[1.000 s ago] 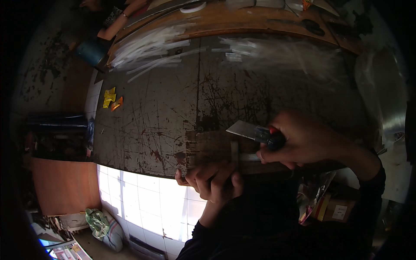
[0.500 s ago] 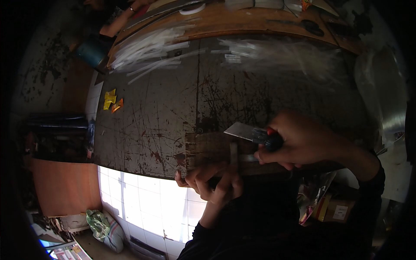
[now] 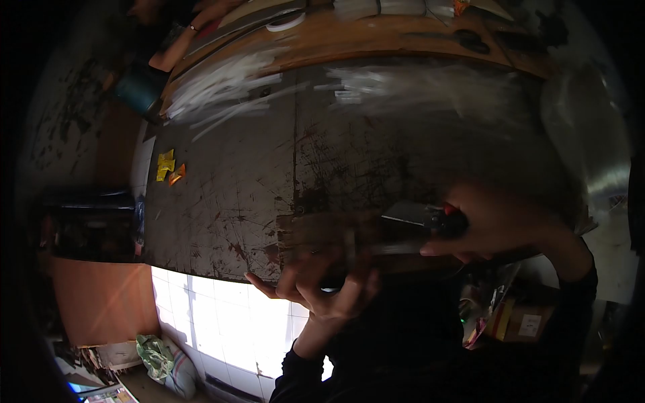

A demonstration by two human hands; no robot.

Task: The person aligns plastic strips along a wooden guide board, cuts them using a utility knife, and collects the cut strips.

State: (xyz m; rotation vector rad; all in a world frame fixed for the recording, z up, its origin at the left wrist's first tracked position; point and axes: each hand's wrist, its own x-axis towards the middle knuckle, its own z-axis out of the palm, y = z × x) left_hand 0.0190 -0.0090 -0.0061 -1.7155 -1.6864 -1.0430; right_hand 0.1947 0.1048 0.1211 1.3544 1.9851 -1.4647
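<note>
– Containers near you, and any writing?
– One teal container [image 3: 138,92], beside the far left corner of your worktop [image 3: 228,188], contents hidden; one carton [image 3: 508,321], below the near edge towards the right, white label [image 3: 529,325] too small to read; yellow packets [image 3: 165,164] and one orange packet [image 3: 177,175], near the left edge, print illegible.
– Your hands?
– Apart; your right hand [image 3: 494,221], closed around the handle of one broad-bladed cutter [image 3: 422,216], above the wooden board [image 3: 300,232] at the near edge; your left hand [image 3: 322,285], fingers bent at that board, blurred, whether gripping anything you cannot tell.
</note>
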